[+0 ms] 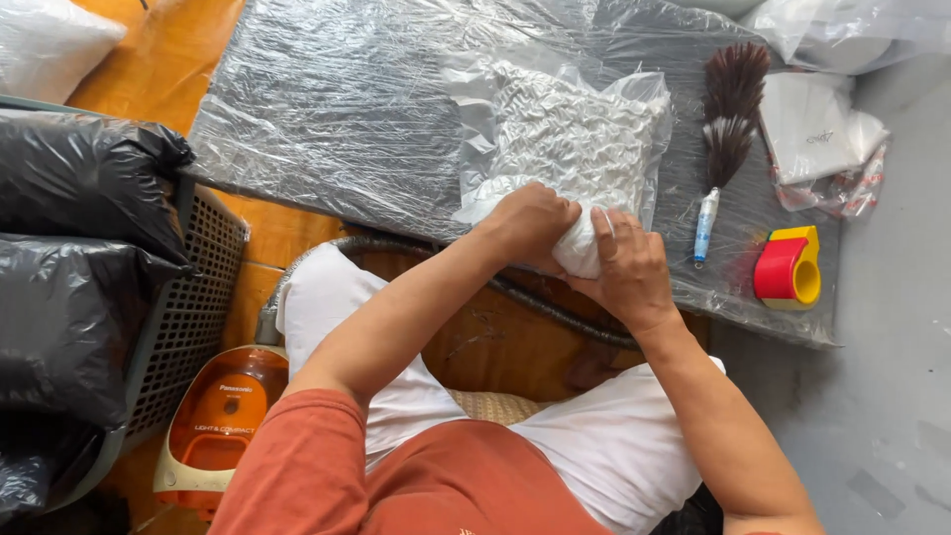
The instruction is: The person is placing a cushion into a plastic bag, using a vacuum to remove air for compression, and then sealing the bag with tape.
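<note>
A clear plastic bag (565, 129) stuffed with white ruffled fabric lies on a low surface wrapped in clear film (347, 109). My left hand (530, 223) grips the bag's near end, fingers curled over the bunched white cloth. My right hand (629, 263) clasps the same bunched end from the right, touching my left hand. Both forearms reach out from orange sleeves over my white trousers.
A feather duster (728, 129) with a blue-white handle lies right of the bag, beside a red and yellow tape dispenser (788, 267). White bagged items (822, 129) sit far right. Black bags (79, 248) fill a basket at left, above an orange vacuum cleaner (218, 416) and its hose (555, 307).
</note>
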